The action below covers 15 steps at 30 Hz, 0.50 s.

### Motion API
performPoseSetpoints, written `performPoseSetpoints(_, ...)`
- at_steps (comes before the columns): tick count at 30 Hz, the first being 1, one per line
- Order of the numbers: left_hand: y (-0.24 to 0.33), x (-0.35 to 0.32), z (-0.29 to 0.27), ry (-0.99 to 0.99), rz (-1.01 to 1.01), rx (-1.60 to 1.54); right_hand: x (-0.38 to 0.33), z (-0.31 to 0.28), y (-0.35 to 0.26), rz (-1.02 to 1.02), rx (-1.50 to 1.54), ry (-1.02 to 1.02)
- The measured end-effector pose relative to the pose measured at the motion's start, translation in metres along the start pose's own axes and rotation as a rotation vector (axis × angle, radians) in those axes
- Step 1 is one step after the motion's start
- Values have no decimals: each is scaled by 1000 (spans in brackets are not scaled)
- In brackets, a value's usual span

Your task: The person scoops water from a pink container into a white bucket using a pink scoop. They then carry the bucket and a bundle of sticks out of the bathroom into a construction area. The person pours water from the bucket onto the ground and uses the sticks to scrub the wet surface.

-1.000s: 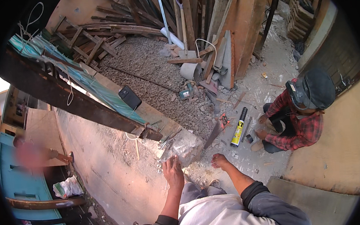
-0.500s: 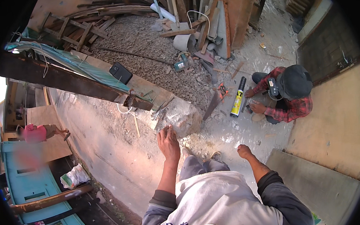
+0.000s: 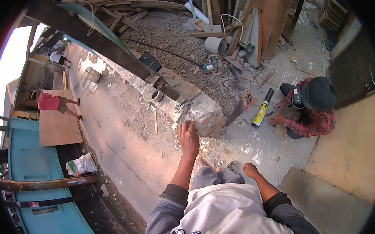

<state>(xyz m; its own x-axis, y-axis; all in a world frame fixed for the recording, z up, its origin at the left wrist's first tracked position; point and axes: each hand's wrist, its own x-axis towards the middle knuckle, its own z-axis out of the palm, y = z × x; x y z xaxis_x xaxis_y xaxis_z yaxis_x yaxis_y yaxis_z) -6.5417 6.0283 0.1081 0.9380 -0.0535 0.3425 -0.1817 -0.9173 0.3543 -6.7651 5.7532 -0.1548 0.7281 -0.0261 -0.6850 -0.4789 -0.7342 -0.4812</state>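
My left hand [image 3: 189, 139] is at the near left edge of a rough concrete block [image 3: 209, 118], fingers bent and drawn together. Whether they hold anything small is hidden, and I cannot tell whether they touch the block. A bunch of loose nails or short metal pins [image 3: 182, 106] lies on the ledge just beyond the fingertips. Lower and to the right, my right hand [image 3: 250, 169] hangs in a loose fist in front of my body, apart from any surface; what it may contain does not show.
A crouching co-worker [image 3: 312, 106] in a checked shirt works at the right, near a yellow-and-black tube [image 3: 263, 108] and a handsaw [image 3: 236, 110]. Rubble [image 3: 166, 37], a power tool [image 3: 210, 65] and planks lie beyond. A beam [image 3: 103, 39], phone [image 3: 150, 61] and bucket [image 3: 151, 93] are left.
The view has swung left, so the scene sits further right and the bucket and a distant second person show. My left hand stays beside the block; my right hand remains closed.
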Motion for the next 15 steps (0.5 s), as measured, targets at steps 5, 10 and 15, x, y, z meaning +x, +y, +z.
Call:
performPoseSetpoints(5, -2, 0, -8, -18, 0, -14, -9, 2, -15, -19, 10, -32)
performPoseSetpoints(10, -7, -2, -10, -3, 12, -47, -15, -6, 7, -46, -124, -24)
performPoseSetpoints(15, -13, -11, -11, -16, 26, -73, -32, 3, 17, 60, -113, -61)
